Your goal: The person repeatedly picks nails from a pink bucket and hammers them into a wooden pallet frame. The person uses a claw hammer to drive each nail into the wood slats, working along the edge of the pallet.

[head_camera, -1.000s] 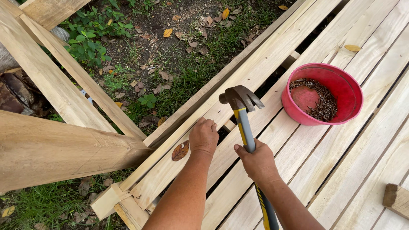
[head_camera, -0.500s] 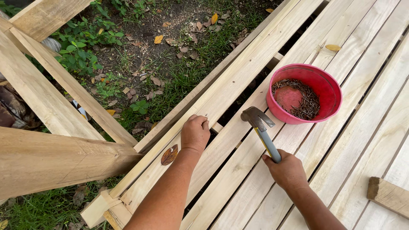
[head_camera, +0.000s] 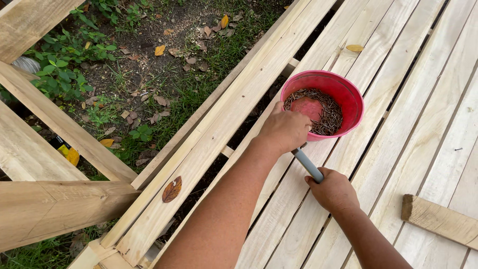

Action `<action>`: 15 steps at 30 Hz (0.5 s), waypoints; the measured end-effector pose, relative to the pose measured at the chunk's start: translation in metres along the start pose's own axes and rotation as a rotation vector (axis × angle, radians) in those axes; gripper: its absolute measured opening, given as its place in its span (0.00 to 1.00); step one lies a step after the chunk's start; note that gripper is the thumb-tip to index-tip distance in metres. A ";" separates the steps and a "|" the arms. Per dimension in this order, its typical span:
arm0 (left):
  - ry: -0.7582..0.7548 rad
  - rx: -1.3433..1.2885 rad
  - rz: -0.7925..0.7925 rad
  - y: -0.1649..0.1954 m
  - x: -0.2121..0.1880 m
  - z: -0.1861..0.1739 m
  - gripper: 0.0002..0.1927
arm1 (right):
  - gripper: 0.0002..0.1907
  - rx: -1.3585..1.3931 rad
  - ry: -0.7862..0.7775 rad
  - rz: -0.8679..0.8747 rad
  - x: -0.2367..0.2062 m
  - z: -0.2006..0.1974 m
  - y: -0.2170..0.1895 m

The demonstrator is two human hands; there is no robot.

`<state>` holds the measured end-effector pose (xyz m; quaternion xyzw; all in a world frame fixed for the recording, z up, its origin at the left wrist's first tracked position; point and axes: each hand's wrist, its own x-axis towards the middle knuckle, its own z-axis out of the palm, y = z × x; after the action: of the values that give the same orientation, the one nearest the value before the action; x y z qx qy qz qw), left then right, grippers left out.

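A red bowl (head_camera: 349,95) holding several dark nails (head_camera: 331,118) sits on pale wooden planks (head_camera: 413,114). My left hand (head_camera: 284,128) reaches over the bowl's near rim, its fingers curled down toward the nails; what they hold is hidden. My right hand (head_camera: 332,189) grips the grey handle of a hammer (head_camera: 307,166). The hammer's head is hidden behind my left hand.
A short loose wood block (head_camera: 440,220) lies at the right. A brown leaf (head_camera: 172,189) rests on the outer plank. Gaps run between the planks. Thick timber beams (head_camera: 55,209) cross at the left above grass, weeds and dead leaves.
My left hand left the outer plank and moved right to the red bowl. The hammer came down from its raised position and now lies low beside the bowl.
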<state>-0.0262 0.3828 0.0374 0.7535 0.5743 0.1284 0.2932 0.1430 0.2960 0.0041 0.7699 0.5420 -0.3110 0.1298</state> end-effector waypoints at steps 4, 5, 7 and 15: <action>-0.275 0.231 -0.193 0.032 0.013 -0.006 0.13 | 0.19 -0.020 -0.012 0.019 -0.007 -0.001 -0.005; -0.306 0.280 -0.226 0.039 0.016 -0.004 0.14 | 0.19 -0.034 -0.021 0.029 -0.008 0.000 -0.006; -0.296 0.344 -0.221 0.054 0.023 0.004 0.12 | 0.16 -0.043 -0.009 0.028 -0.013 0.001 -0.008; 0.253 0.141 -0.069 0.040 0.038 0.024 0.12 | 0.17 -0.036 -0.013 0.028 -0.016 -0.004 -0.011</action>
<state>0.0296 0.4046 0.0362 0.7299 0.6397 0.1715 0.1690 0.1308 0.2898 0.0184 0.7728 0.5359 -0.3044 0.1515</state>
